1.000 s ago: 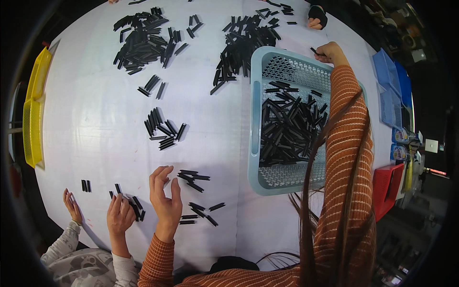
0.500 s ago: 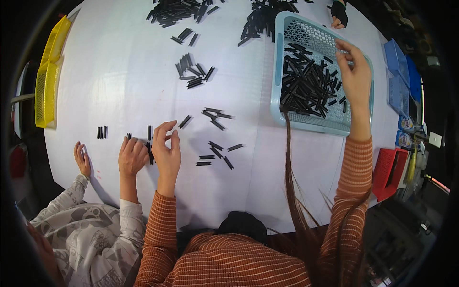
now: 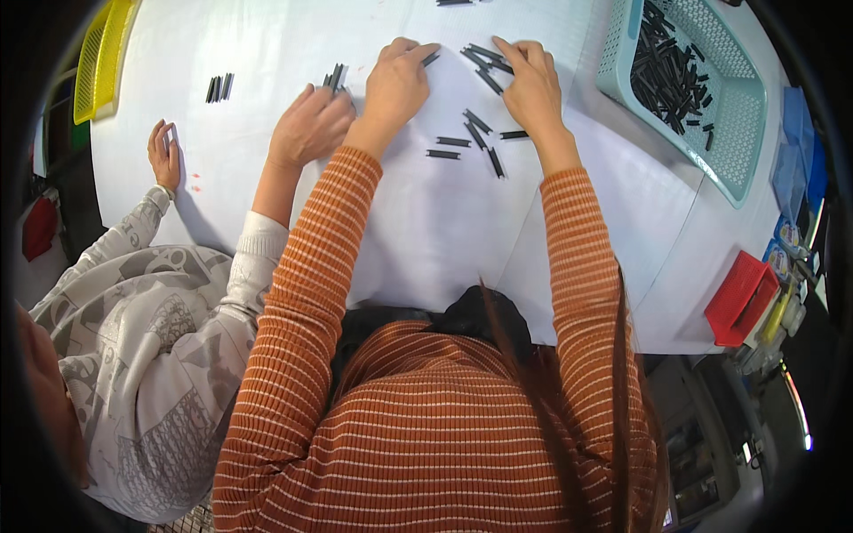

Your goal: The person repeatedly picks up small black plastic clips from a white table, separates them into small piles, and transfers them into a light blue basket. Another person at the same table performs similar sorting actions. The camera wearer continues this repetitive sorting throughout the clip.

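Observation:
My left hand (image 3: 395, 89) is over the white table, its fingers closed at a short black grooved strip (image 3: 431, 59) that is partly hidden under the fingertips. To its right, my right hand (image 3: 533, 89) has its index finger and thumb apart, beside a small group of black strips (image 3: 486, 60); nothing shows in its grip. Nearer to me lies another loose group of such strips (image 3: 477, 133), one of them close to the right wrist.
At left, a co-worker's hand (image 3: 306, 129) is at upright black strips (image 3: 334, 75); the other hand (image 3: 163, 158) rests on the table (image 3: 426, 231). Three strips (image 3: 219, 87) stand farther left. A blue basket (image 3: 746, 142) of strips, a red basket (image 3: 742, 298) and a yellow basket (image 3: 105, 67) flank the sides.
My right hand has left the blue basket and come leftward to the loose strips. My left hand has reached the strip that lay just beyond its fingers. The view has shifted nearer to my body.

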`<state>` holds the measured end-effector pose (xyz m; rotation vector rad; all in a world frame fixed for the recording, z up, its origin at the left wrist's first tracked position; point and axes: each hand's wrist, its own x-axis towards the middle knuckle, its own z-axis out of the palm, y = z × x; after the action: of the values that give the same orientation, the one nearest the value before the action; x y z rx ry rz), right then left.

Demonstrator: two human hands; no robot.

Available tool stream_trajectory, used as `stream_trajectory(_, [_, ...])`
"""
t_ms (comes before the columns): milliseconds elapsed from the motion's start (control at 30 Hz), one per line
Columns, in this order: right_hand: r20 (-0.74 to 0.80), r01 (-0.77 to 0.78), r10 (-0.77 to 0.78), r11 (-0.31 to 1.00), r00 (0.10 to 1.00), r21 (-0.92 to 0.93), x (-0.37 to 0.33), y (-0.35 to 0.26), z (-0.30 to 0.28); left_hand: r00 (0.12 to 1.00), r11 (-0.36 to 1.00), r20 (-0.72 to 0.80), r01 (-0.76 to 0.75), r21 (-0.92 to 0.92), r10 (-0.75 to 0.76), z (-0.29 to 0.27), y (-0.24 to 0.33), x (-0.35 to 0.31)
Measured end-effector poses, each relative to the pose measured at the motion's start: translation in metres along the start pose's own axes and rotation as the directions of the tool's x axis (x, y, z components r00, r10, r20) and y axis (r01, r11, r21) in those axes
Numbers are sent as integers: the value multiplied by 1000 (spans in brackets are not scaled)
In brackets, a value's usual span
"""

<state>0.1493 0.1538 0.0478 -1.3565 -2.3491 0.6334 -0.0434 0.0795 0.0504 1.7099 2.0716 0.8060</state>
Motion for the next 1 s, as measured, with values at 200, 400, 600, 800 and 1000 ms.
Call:
stream_trajectory(200, [94, 92, -94, 995, 991, 25, -29, -18, 14, 992, 994, 118, -27, -105, 39, 9, 17, -35])
stream_trajectory(400, [49, -39, 35, 996, 998, 81, -87, -9, -27, 980, 951, 120, 184, -249, -159, -29, 16, -92])
stream_trajectory(600, [281, -292, 331, 941, 901, -174, -135, -10, -53, 981, 993, 174, 75, 89, -89, -44, 15, -121])
stream_trajectory(800, [363, -314, 385, 919, 849, -240, -97, -37, -40, 962, 982, 237, 100, 161, -137, -10, 48, -96])
stream_trajectory(1000, [303, -246, 277, 959, 912, -137, -74, -41, -23, 956, 987, 281, 36, 157, -80, 16, 60, -63])
